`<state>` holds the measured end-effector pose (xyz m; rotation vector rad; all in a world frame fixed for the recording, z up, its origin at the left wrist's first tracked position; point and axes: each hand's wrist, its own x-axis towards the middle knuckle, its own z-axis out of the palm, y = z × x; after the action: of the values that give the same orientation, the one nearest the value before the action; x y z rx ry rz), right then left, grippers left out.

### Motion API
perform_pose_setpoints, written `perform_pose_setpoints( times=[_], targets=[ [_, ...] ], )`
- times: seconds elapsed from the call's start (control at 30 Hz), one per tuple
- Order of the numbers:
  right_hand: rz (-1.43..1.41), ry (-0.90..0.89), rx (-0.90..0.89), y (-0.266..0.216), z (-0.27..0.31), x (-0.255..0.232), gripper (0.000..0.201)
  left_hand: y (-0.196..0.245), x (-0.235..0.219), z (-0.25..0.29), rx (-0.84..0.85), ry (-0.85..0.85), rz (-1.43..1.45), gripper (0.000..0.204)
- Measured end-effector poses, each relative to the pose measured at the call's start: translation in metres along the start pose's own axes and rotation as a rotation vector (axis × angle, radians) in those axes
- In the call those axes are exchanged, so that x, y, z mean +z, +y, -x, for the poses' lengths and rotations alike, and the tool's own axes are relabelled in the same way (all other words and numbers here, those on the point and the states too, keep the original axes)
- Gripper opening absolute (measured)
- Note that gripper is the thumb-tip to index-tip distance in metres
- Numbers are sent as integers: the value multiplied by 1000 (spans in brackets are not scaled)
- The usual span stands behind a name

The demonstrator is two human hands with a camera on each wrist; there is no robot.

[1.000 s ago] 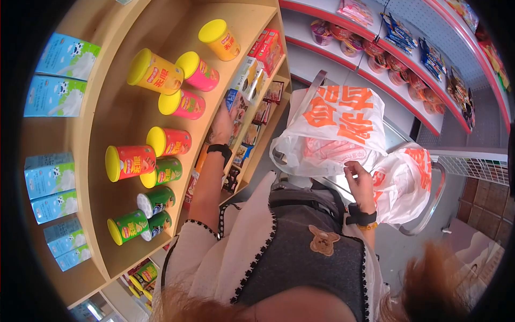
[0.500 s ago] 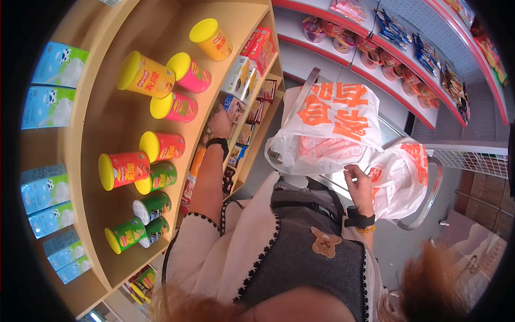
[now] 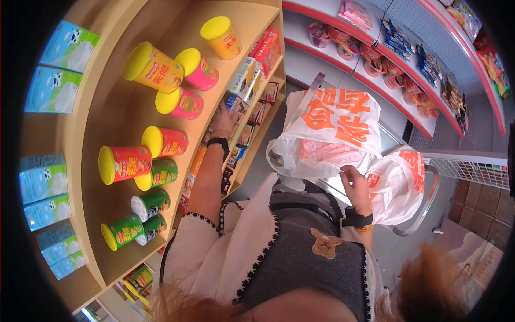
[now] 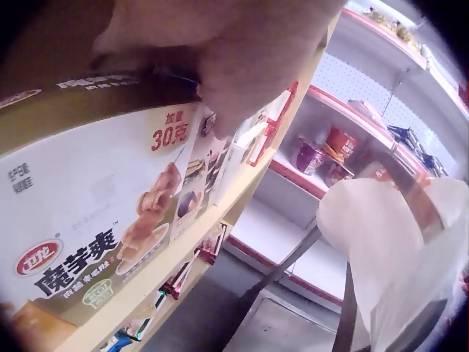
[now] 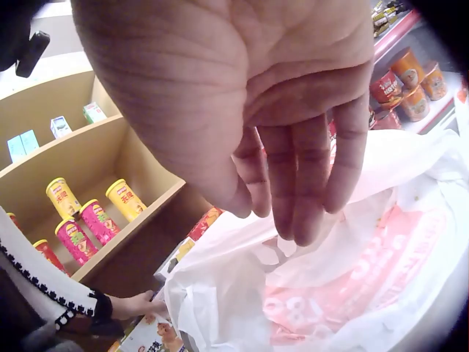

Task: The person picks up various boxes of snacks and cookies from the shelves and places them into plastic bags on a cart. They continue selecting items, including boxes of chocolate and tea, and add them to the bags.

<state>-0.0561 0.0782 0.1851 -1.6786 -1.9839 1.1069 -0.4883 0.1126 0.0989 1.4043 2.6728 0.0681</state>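
Note:
My left hand (image 3: 222, 124) reaches into the lower shelf among snack boxes. In the left wrist view it lies over the top edge of a white and brown konjac snack box (image 4: 95, 205), a digit pointing down near the box's corner; the other fingertips are hidden, and I cannot tell whether they grip anything. A blue-topped box (image 3: 234, 104) sits just past the fingers in the head view. My right hand (image 3: 356, 187), holding nothing, hangs with relaxed fingers beside a white plastic bag (image 3: 335, 121) with orange print. Inside the bag's mouth a pink package (image 5: 352, 286) shows.
Yellow, pink, red and green chip canisters (image 3: 126, 163) stand on the wooden shelf (image 3: 214, 80) at left, with blue milk cartons (image 3: 51, 88) beyond. A second white bag (image 3: 397, 185) rests on the metal-framed cart (image 3: 429, 201). Red-edged shelves (image 3: 343, 61) hold noodle cups and snack packets.
The head view swings slightly left and back. My left hand stays at the same shelf boxes, its fingers shifting a little over them. My right hand stays beside the bags.

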Motion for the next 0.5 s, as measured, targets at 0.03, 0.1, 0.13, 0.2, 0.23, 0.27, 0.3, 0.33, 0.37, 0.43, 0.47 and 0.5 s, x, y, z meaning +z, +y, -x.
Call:
perform_pose_setpoints(
  times=[0.03,0.1,0.13,0.2,0.23,0.27,0.3,0.33,0.37,0.43,0.47,0.5],
  targets=[
    [1,-11,-2,3,-1,2,17,0,-6,1,-12,4,7,68],
    [19,-48,-23,8,-3,4,17,-9,-13,11,-17,18,214,78],
    [53,-46,-31,9,-5,5,17,-17,-11,19,-52,20,221,78],
    [98,-77,-28,15,-8,11,18,-39,-9,35,-94,-32,299,74],
    [109,-105,-57,19,-9,14,18,-51,-11,47,-135,-21,304,74],
    [126,-125,-73,23,-9,17,19,-61,-12,62,-151,-77,342,72],
    [142,-146,-88,28,-10,20,19,-72,-13,79,-165,-132,380,70],
    [137,-200,-68,35,-13,25,20,-83,-10,96,-85,-13,240,66],
    [149,-230,-95,38,-14,28,20,-91,-7,113,-127,-6,243,66],
    [89,-299,-88,40,-19,34,21,-92,-17,150,-164,-91,-4,62],
    [106,-337,-66,40,-23,37,23,-94,-18,169,-123,-61,-30,61],
    [117,-360,-90,37,-26,39,23,-99,-11,186,-157,-56,-25,61]
  ],
)
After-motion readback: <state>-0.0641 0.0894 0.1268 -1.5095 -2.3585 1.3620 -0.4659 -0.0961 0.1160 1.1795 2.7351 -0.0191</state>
